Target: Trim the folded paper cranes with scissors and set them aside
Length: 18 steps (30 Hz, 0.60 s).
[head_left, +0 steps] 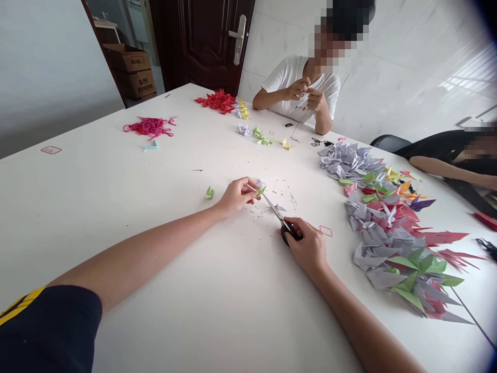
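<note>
green folded paper [261, 191], head view: pinched in the left hand [236, 198], ahead of the right hand [310, 243]. right hand grips black-handled scissors [280, 217], blades aimed at the paper; contact cannot be told. loose green piece [209, 193] lies just left of the left hand. mixed pile of folded paper [378, 233] sits right of the right hand.

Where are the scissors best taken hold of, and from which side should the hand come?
Probably the scissors are best held by the black handles, from the near right, as the right hand does: they lie on that side, while the blades point away, towards the left hand.
</note>
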Available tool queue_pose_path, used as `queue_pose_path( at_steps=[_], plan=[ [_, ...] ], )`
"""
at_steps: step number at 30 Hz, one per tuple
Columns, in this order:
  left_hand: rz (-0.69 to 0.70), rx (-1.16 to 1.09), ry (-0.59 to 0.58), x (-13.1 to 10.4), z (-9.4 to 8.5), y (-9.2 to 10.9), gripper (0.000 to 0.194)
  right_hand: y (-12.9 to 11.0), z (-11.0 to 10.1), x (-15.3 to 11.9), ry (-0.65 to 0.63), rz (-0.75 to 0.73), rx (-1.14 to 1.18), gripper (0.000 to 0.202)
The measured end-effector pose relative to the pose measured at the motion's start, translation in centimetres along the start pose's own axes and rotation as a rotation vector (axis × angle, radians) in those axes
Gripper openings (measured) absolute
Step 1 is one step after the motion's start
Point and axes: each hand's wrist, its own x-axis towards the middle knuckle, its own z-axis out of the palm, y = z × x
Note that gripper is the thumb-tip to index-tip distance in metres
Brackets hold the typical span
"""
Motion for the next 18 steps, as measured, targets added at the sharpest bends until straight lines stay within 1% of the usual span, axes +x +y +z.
queue_pose_path(
  at_steps=[5,9,11,13,15,16,18],
  plan=[
    [-0.014,-0.039,0.018,-0.1,0.0,0.1,0.013,0.0,0.1,0.2,-0.063,0.087,0.098,0.023],
    [-0.026,-0.033,0.031,-0.1,0.0,0.3,0.013,-0.4,0.1,0.1,-0.068,0.12,0.131,0.023],
    [-0.037,-0.048,0.041,-0.1,0.0,0.3,0.012,-0.2,0.0,0.2,-0.072,0.131,0.151,0.024],
    [-0.053,-0.08,0.068,-0.1,0.0,0.4,0.01,0.5,-0.3,0.6,-0.049,0.178,0.184,0.027],
    [-0.076,-0.122,0.105,0.0,-0.1,0.4,0.009,1.6,-0.6,1.1,0.011,0.226,0.218,0.029],
    [-0.085,-0.142,0.123,0.0,-0.1,0.5,0.01,2.0,-0.8,1.3,0.045,0.223,0.224,0.029],
    [-0.097,-0.181,0.142,0.1,-0.1,0.6,0.012,2.5,-0.9,1.5,0.085,0.157,0.212,0.028]
  ],
)
